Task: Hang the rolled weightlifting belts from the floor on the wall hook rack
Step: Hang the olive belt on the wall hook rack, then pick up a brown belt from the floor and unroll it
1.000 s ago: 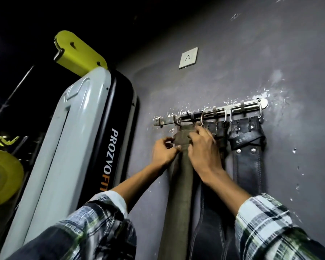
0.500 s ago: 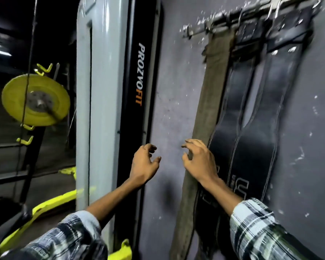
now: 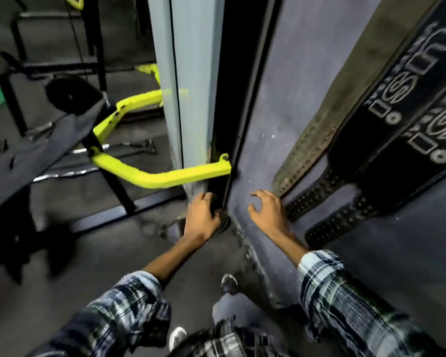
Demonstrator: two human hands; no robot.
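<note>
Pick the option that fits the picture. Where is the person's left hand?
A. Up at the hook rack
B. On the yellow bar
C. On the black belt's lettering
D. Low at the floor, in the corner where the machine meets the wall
D: the left hand is down at the floor corner, below the yellow bar, reaching onto a dark object there that cannot be made out clearly.

Your left hand reaches low to a dark rolled belt on the floor at the wall's foot, fingers curled on it. Your right hand hovers with spread fingers beside the olive belt hanging against the wall, next to two black belts.
</note>
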